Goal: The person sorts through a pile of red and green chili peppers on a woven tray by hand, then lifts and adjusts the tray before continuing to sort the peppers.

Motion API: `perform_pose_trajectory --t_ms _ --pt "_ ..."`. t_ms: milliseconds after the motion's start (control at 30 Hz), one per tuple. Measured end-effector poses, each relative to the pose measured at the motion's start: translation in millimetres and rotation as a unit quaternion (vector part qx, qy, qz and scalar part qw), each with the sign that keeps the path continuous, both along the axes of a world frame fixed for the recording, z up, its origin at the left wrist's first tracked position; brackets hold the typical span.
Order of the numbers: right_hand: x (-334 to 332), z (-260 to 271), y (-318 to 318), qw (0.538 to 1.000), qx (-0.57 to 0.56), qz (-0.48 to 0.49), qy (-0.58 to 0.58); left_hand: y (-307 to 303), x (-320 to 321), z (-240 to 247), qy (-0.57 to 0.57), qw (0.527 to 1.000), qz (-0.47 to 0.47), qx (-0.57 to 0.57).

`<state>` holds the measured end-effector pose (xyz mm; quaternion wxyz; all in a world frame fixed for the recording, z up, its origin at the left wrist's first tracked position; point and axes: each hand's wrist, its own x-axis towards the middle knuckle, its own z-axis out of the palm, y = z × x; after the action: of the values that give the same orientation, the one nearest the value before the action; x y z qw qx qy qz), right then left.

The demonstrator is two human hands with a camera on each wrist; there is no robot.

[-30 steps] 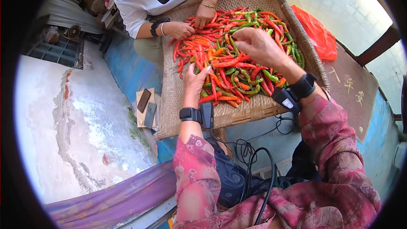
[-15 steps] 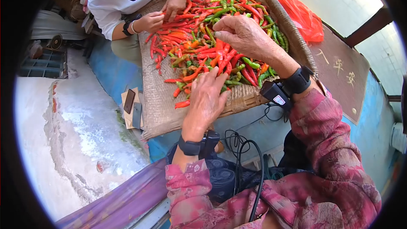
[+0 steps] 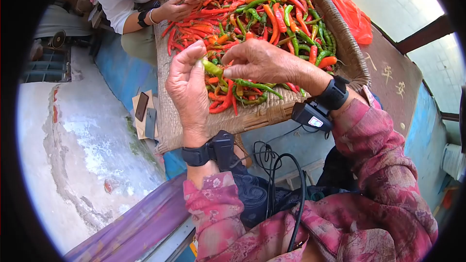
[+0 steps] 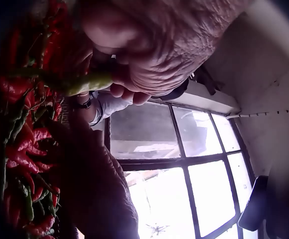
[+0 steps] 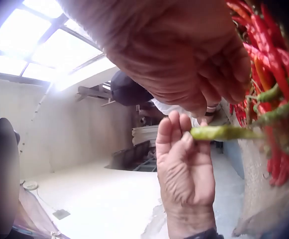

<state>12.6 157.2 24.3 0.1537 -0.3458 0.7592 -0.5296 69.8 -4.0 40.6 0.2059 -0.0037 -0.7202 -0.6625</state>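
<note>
My left hand [image 3: 188, 85] is raised over the near left part of the pepper heap, pinching a pale green chili pepper [image 3: 212, 68] by one end between thumb and fingers. In the right wrist view this chili pepper [image 5: 224, 132] stretches out sideways from the left fingertips. My right hand [image 3: 272, 65] comes in from the right, thumb and forefinger parted and bent close to the pepper's other end. Below both hands lies a heap of red, orange and green chili peppers [image 3: 272, 17] in a woven tray [image 3: 167, 116].
Across the tray, another person's hands [image 3: 177, 7] hold a red chili pepper. A red plastic bag [image 3: 344, 12] lies beyond the tray's right rim. Two phones [image 3: 141, 106] rest on a board to the left. A black cable [image 3: 301, 184] loops over my lap.
My left hand went from the heap to flat fingers over its near edge, then rose holding a green chili pepper. My right hand moved lower and left, toward that pepper.
</note>
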Motion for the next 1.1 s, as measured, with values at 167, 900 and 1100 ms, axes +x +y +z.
perform_pose_trajectory --t_ms 167,900,1100 --pt "15.6 -2.2 -10.7 0.999 -0.030 -0.011 0.016 15.4 2.2 -0.7 0.069 0.994 -0.068 -0.043" --pt "-18.2 13.5 27.1 0.934 -0.236 -0.103 -0.247 -9.9 6.4 -15.6 -0.177 0.983 -0.053 0.011" --pt "-24.9 7.5 37.7 0.921 -0.235 -0.172 -0.259 -10.1 19.7 -31.0 -0.153 0.877 -0.160 -0.426"
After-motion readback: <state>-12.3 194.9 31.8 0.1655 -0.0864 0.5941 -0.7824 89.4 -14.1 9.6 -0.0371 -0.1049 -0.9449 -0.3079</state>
